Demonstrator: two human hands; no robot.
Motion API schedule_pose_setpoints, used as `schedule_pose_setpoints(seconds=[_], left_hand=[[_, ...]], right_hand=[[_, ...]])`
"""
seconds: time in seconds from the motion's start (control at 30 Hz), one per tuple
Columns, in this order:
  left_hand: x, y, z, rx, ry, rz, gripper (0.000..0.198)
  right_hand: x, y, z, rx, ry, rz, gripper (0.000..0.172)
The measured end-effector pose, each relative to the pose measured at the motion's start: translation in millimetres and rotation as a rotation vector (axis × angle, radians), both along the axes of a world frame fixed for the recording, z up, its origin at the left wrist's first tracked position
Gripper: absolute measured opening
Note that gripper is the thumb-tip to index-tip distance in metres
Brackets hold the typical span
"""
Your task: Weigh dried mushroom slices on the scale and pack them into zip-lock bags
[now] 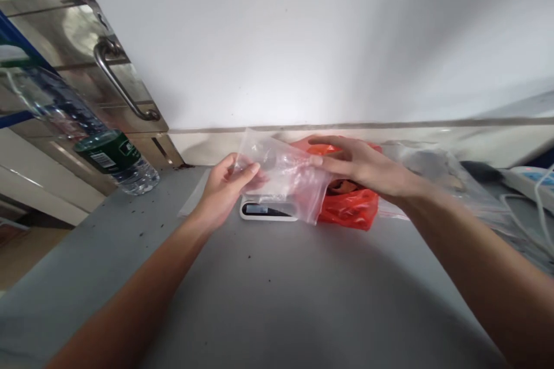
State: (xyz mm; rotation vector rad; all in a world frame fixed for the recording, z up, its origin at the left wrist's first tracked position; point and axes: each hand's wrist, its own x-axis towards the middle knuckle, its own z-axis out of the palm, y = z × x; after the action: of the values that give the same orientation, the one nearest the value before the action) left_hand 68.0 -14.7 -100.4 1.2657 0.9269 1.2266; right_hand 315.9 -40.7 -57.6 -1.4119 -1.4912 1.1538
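Note:
A clear plastic bag (pixel 277 168) is stretched between my two hands, just above the tabletop. My left hand (pixel 225 187) pinches its left side between thumb and fingers. At its upper right, my right hand (pixel 352 164) grips the edge near the thumb tip, with another finger raised apart. Beneath the bag lies a small white scale (pixel 268 210) with a dark display strip; its upper part is hidden by the bag. Behind the right hand sits a crumpled red plastic bag (pixel 350 210), open, with something brown inside.
A large water bottle (pixel 115 153) with a green label stands at the left. More clear bags (pixel 433 170) lie at the right, near a white device with cables (pixel 536 184). A white wall (pixel 303 40) rises behind the grey table (pixel 277 311). Dark specks dot the tabletop.

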Motion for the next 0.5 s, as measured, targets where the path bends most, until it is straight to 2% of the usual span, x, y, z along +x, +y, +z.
schedule_pose_setpoints(seconds=[0.07,0.17,0.27,0.33,0.4,0.5], left_hand=[[-7.7,1.4,0.4,0.007,-0.065,0.073,0.035],[-24.5,3.0,2.2,-0.021,-0.117,0.135,0.031],[-49.7,7.7,3.4,-0.121,-0.112,0.189,0.021],[-71.7,13.6,2.8,-0.188,-0.086,0.281,0.012],[-97.2,20.5,1.0,-0.196,-0.041,0.423,0.013],[-136.1,28.1,-2.6,-0.161,0.154,0.549,0.010]], right_hand=[[-9.5,-0.2,2.5,-0.073,0.020,0.047,0.056],[-28.3,6.0,3.8,-0.112,0.084,0.126,0.032],[-53.9,20.2,4.1,-0.019,0.070,0.115,0.022],[-74.0,32.6,6.0,0.094,0.033,0.042,0.016],[-96.3,44.5,9.6,0.285,-0.089,-0.025,0.009],[-133.0,53.8,14.2,0.699,-0.465,-0.017,0.023]])
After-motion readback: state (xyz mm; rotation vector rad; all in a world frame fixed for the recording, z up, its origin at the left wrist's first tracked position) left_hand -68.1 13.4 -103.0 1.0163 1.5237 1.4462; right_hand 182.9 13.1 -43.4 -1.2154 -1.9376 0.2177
